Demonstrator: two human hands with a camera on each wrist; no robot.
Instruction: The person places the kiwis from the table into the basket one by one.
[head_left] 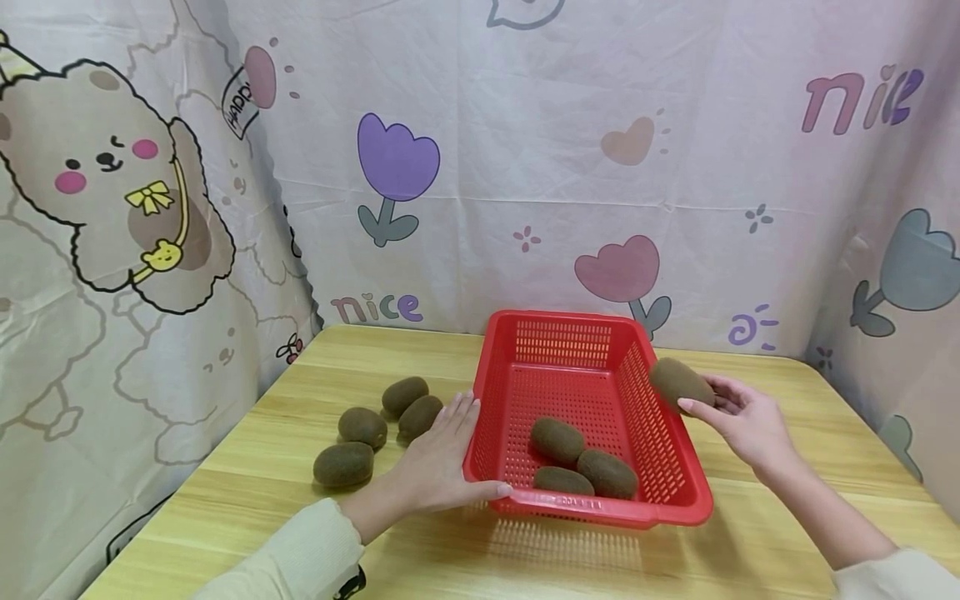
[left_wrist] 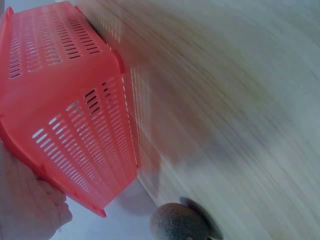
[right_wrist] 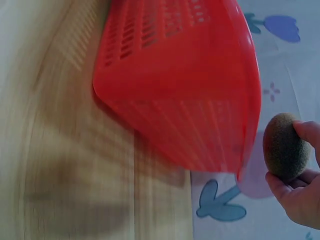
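A brown kiwi (head_left: 682,384) is pinched between the thumb and fingers of my right hand (head_left: 748,421), at the right rim of a red plastic basket (head_left: 493,358). In the right wrist view the same kiwi (right_wrist: 286,147) appears beside the basket's rim (right_wrist: 254,95). My left hand (head_left: 442,458) rests against the basket's near left corner, fingers straight along the left side and thumb on the front rim. Three kiwis (head_left: 557,440) lie together inside the basket near its front. Left of the basket, several more kiwis (head_left: 363,427) lie on the table, close to the left hand.
The wooden table (head_left: 262,508) carries the basket and the loose kiwis. A printed cloth (head_left: 487,158) hangs behind the table and along both sides. In the left wrist view, a kiwi (left_wrist: 179,221) shows at the bottom, below the basket's perforated wall (left_wrist: 75,140).
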